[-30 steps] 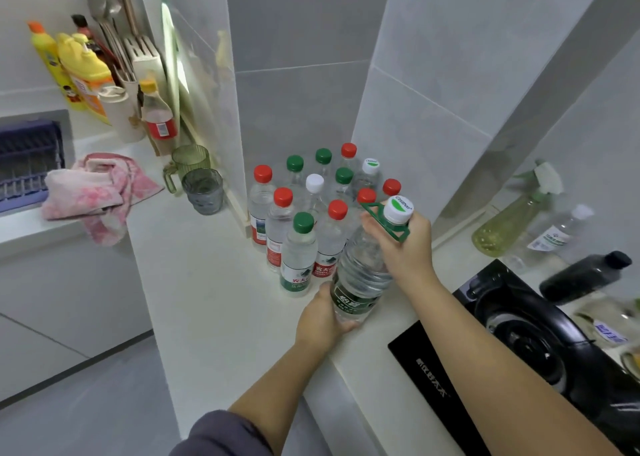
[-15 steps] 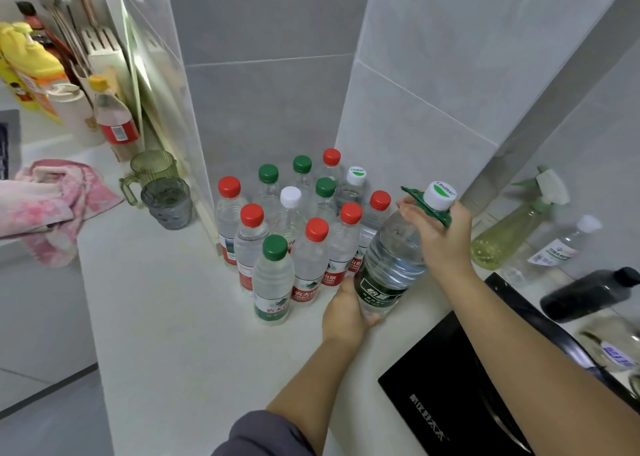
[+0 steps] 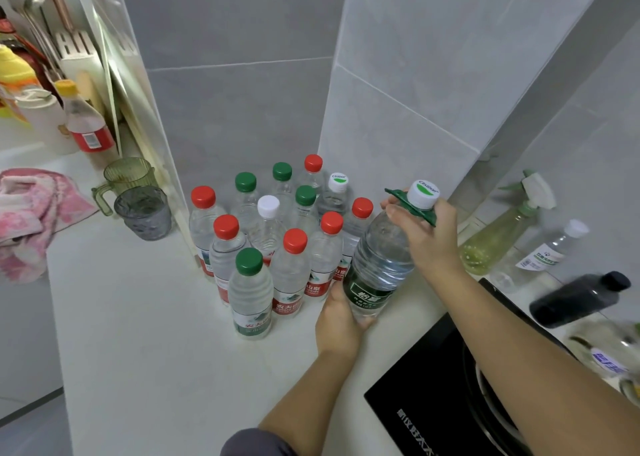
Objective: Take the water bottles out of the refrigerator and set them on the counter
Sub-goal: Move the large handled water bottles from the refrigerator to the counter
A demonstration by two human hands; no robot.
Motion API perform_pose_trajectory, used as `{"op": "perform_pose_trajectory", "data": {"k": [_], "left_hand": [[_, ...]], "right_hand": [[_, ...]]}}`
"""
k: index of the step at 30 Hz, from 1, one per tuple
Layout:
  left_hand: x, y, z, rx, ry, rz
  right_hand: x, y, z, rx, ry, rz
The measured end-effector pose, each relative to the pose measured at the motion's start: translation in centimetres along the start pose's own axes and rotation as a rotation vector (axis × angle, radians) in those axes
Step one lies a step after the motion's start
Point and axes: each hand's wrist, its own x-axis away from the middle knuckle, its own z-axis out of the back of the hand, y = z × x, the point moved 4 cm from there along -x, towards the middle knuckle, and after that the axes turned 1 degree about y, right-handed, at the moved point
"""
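The big bottle (image 3: 379,265) has swung right and tilts beside the cluster of small bottles (image 3: 277,233), left hand (image 3: 337,320) fingers cupping its base, right hand (image 3: 424,233) fingers clamped at its neck, nearly down on the surface (image 3: 156,334).

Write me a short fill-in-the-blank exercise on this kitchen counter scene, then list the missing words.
1. The large bottle is held in ____ hands, tilted.
2. The right hand grips it near its ____ cap.
3. The left hand steadies the bottle at its ____ end.
4. The nearest small bottle in the standing group has a ____ cap.

Missing words: both; white; lower; green
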Motion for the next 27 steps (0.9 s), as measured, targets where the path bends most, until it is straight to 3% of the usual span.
{"op": "perform_pose_trajectory", "data": {"k": [8, 15, 27], "left_hand": [[0.1, 0.2, -0.1, 0.014, 0.007, 0.012], [0.0, -0.6, 0.3, 0.043, -0.102, 0.003], [0.0, 0.0, 0.8, -0.172, -0.136, -0.010]], "right_hand": [[0.2, -0.3, -0.1, -0.017, -0.052, -0.031], [1.7, -1.0, -0.4, -0.026, 0.053, -0.057], [3.0, -0.7, -0.1, 0.180, 0.072, -0.095]]}}
